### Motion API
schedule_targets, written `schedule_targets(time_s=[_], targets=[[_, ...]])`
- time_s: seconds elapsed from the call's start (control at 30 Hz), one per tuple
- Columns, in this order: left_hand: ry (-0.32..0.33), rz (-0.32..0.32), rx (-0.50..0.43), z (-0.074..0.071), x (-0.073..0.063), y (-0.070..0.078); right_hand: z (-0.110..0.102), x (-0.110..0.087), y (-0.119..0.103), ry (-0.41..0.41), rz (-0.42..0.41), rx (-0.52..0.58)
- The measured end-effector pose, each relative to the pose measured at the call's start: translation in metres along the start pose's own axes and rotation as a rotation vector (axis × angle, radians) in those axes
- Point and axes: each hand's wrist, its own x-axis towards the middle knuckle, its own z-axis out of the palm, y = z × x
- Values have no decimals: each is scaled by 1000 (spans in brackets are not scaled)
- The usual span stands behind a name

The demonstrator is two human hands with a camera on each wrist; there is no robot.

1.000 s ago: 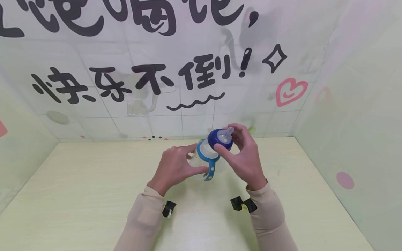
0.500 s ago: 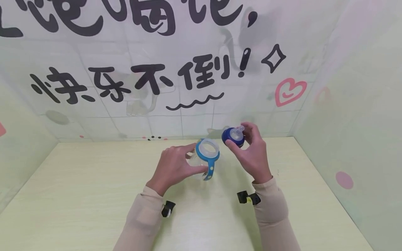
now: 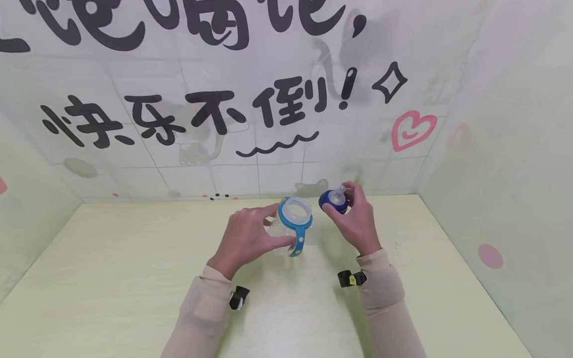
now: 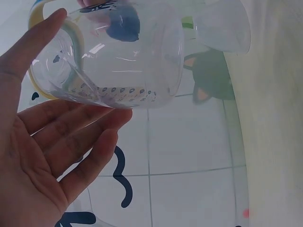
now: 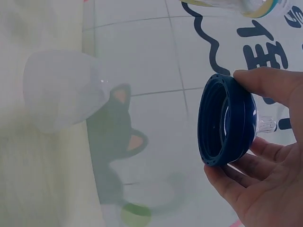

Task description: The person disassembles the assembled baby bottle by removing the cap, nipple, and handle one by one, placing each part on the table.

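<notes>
Head view: a clear bottle [image 3: 280,229] with a blue handled ring [image 3: 300,230] is held by the left hand [image 3: 248,233], thumb and fingers set around its body, which is partly hidden by them. Which fingertips press is hard to make out. A dark-blue nipple cap [image 3: 333,201] is pinched at its rim by the right hand [image 3: 355,221], apart from the bottle; its hollow inside is shown only in the right wrist view. On the tabletop [image 3: 134,268] a translucent dome cover [image 5: 64,90] is seen, barely made out behind the bottle from the head. By the upper edge of both wrist views the bottle is cut off.
</notes>
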Motion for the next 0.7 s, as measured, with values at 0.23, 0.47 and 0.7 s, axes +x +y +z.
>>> schedule_targets(time_s=[0.23, 0.47, 0.7], targets=[[5, 4, -2, 0, 0, 0, 4, 3, 14, -10, 20, -24], [8, 11, -3, 1, 0, 0, 8, 6, 27, -34, 67, -61], [6, 6, -7, -1, 0, -1, 13, 7, 40, -56, 96, -91]])
